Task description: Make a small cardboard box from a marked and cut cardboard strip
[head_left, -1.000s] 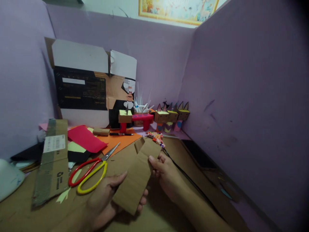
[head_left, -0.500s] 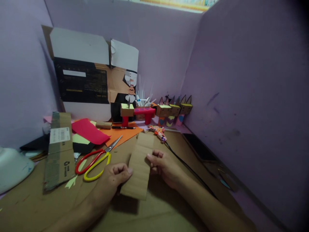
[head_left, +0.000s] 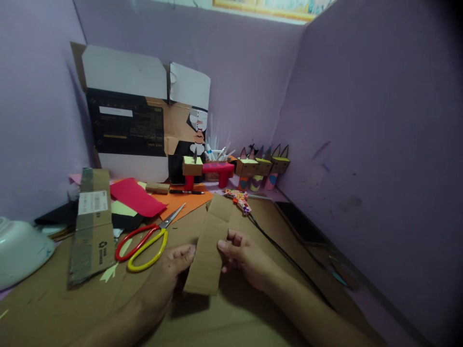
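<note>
A strip of brown cardboard (head_left: 210, 246), with a crease near its far end, is held tilted above the cardboard-covered table. My left hand (head_left: 177, 265) grips its left edge, fingers partly behind it. On the right edge, my right hand (head_left: 242, 253) pinches the strip, thumb on the front face. Scissors with one red and one yellow handle (head_left: 148, 246) lie open to the left of the strip. Beyond its far end is a glue gun with a floral pattern (head_left: 241, 201), its black cord running toward the right.
Flattened cardboard (head_left: 92, 226), red paper (head_left: 139, 197) and a white bowl (head_left: 23, 253) are on the left. At the back stand a large unfolded box (head_left: 126, 120), a red paper figure (head_left: 219, 168) and several cardboard-headed figures (head_left: 248, 167). A dark flat device (head_left: 300, 222) lies right.
The strip has turned slightly more upright between my hands. My left thumb has shifted to the strip's edge. The whole view has moved slightly.
</note>
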Demonstrator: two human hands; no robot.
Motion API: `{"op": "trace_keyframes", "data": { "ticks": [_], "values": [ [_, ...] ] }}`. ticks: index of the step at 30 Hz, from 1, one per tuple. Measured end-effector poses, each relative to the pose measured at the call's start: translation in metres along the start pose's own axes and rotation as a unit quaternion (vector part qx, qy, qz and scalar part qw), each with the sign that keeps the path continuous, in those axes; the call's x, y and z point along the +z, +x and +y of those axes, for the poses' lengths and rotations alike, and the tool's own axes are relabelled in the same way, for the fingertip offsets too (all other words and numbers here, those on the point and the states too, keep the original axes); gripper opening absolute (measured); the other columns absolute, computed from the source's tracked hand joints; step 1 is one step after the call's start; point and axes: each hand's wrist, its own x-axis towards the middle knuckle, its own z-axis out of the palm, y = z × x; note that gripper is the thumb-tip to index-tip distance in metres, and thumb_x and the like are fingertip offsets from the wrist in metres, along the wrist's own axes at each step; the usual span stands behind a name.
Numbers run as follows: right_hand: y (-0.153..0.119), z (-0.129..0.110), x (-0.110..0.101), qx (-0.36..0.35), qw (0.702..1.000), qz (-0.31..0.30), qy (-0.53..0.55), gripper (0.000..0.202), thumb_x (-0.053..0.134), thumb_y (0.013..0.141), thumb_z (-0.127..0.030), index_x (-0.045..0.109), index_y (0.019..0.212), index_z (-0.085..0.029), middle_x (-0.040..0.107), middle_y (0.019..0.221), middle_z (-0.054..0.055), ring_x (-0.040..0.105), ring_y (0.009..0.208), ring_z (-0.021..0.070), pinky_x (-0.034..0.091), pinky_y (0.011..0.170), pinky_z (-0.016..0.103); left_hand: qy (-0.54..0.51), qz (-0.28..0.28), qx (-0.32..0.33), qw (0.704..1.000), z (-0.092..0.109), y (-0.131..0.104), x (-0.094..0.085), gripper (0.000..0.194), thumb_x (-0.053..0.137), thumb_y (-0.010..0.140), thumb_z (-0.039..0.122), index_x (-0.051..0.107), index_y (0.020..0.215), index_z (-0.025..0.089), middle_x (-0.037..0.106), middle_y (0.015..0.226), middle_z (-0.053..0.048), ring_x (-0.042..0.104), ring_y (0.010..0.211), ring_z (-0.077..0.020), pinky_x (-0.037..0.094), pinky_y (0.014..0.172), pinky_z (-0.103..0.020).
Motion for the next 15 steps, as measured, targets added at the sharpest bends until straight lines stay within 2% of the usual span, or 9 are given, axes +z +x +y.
{"op": "trace_keyframes", "data": {
  "ticks": [3, 5, 8, 11, 15],
  "values": [
    [-0.0009, -0.0009, 0.0011, 0.000, 1.000, 0.008, 0.005, 0.035, 0.077, 0.057, -0.038, 0.060, 0.075, -0.014, 0.060, 0.062, -0.001, 0.055, 0.050, 0.0082, 0.046, 0.044, 0.018, -0.015, 0.013, 0.007, 1.000, 0.0004, -0.0013, 0.0004, 0.025, 0.060, 0.076, 0.038, 0.065, 0.073, 0.013, 0.063, 0.062, -0.003, 0.055, 0.058, -0.0138, 0.045, 0.061, -0.025],
    [-0.0011, -0.0018, 0.0016, -0.003, 1.000, 0.013, 0.004, 0.034, 0.077, 0.058, -0.038, 0.061, 0.077, -0.014, 0.060, 0.062, -0.001, 0.054, 0.050, 0.0081, 0.046, 0.045, 0.017, -0.006, 0.022, 0.007, 1.000, -0.0001, -0.0020, -0.0010, 0.027, 0.060, 0.076, 0.040, 0.063, 0.071, 0.013, 0.060, 0.061, -0.003, 0.052, 0.055, -0.0121, 0.041, 0.052, -0.021],
    [-0.0007, -0.0023, 0.0014, -0.014, 1.000, 0.025, 0.004, 0.033, 0.076, 0.058, -0.037, 0.063, 0.077, -0.014, 0.059, 0.060, -0.002, 0.053, 0.050, 0.0084, 0.045, 0.045, 0.018, 0.049, 0.032, 0.004, 0.998, -0.0010, -0.0025, -0.0042, 0.031, 0.063, 0.073, 0.044, 0.060, 0.072, 0.013, 0.057, 0.060, -0.001, 0.046, 0.049, -0.0088, 0.033, 0.042, -0.017],
    [0.0000, -0.0015, 0.0005, -0.029, 0.998, 0.044, 0.017, 0.031, 0.077, 0.057, -0.036, 0.062, 0.073, -0.014, 0.057, 0.056, -0.003, 0.051, 0.047, 0.0084, 0.043, 0.046, 0.019, 0.122, 0.039, 0.000, 0.992, -0.0008, -0.0026, -0.0061, 0.032, 0.068, 0.068, 0.043, 0.059, 0.078, 0.014, 0.056, 0.060, 0.001, 0.043, 0.045, -0.0059, 0.031, 0.041, -0.015],
    [0.0005, -0.0007, 0.0014, -0.050, 0.996, 0.055, 0.051, 0.032, 0.079, 0.055, -0.035, 0.063, 0.074, -0.015, 0.061, 0.057, -0.002, 0.053, 0.047, 0.0095, 0.043, 0.048, 0.021, 0.145, 0.058, 0.022, 0.987, 0.0002, -0.0012, -0.0048, 0.030, 0.071, 0.063, 0.040, 0.058, 0.068, 0.013, 0.049, 0.048, 0.005, 0.040, 0.038, -0.0044, 0.026, 0.037, -0.015]
  ]
}}
